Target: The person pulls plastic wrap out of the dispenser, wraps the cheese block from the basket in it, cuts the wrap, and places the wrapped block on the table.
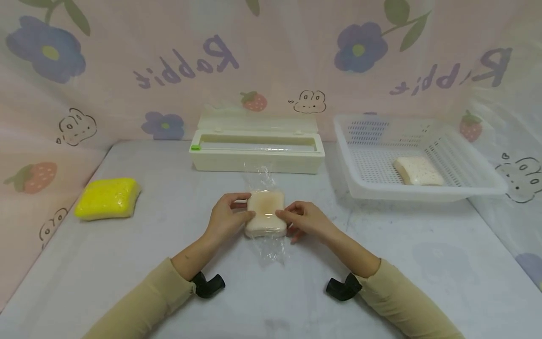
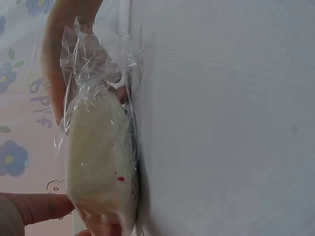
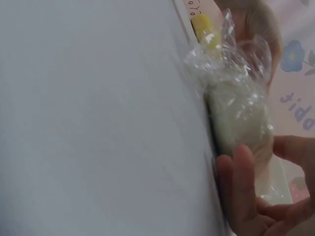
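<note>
A cream, cushion-shaped block (image 1: 266,221) with a tan patch on top lies wrapped in clear cling film on the table. Twisted film tails (image 1: 271,249) stick out at its near and far ends. My left hand (image 1: 228,214) holds its left side, thumb on the top edge and fingers at the side. On the right side my right hand (image 1: 306,217) grips it in the same way. Small red marks show on the side of the block (image 2: 98,157) in the left wrist view. In the right wrist view, fingertips (image 3: 243,152) press against the wrapped block (image 3: 241,115).
Behind the block stands a cling film dispenser (image 1: 258,161) with its lid raised. A white perforated basket (image 1: 355,188) at the back right holds a speckled cream block (image 1: 419,171). At left lies a yellow film-wrapped block (image 1: 107,198). A printed curtain (image 1: 279,56) borders the table.
</note>
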`<state>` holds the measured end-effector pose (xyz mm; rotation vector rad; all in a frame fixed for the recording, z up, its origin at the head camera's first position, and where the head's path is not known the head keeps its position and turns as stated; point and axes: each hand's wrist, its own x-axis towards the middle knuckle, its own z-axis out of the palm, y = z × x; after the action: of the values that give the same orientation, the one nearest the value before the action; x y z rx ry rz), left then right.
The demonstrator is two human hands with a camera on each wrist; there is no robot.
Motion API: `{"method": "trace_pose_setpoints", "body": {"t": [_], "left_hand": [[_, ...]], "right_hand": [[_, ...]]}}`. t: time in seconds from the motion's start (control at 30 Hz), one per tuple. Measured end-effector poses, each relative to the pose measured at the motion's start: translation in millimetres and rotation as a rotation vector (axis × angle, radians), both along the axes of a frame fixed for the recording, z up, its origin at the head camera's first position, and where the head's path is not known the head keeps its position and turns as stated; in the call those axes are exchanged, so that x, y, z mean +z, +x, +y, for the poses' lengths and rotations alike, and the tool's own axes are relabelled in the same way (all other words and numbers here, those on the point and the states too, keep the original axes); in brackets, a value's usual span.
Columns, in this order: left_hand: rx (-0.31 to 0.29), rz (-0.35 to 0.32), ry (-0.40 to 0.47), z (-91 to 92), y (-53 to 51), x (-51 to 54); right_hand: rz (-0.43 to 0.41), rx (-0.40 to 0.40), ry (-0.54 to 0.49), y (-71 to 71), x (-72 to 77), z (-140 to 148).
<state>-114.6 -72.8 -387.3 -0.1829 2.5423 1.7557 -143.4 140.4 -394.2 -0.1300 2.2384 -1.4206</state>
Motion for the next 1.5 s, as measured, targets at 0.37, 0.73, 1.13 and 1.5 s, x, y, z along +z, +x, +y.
{"method": "trace_pose_setpoints", "body": {"t": [0.37, 0.73, 1.13, 1.5], "left_hand": [[-0.025, -0.168, -0.017, -10.9, -27.7, -1.0], [-0.158, -0.254, 0.023, -16.7, -49.6, 2.6], [-0.12, -0.208, 0.064, -12.7, -56.1, -4.1], [-0.146, -0.159, 0.153, -11.0, -57.9, -6.5]], "right_hand": [[0.087, -0.026, -0.018, -33.9, 3.7, 1.3], [0.014, 0.018, -0.087, -57.1, 0.2, -12.8], [0.028, -0.012, -0.214, -59.6, -5.8, -16.6], [0.019, -0.02, -0.302, -57.8, -5.8, -16.8]]}}
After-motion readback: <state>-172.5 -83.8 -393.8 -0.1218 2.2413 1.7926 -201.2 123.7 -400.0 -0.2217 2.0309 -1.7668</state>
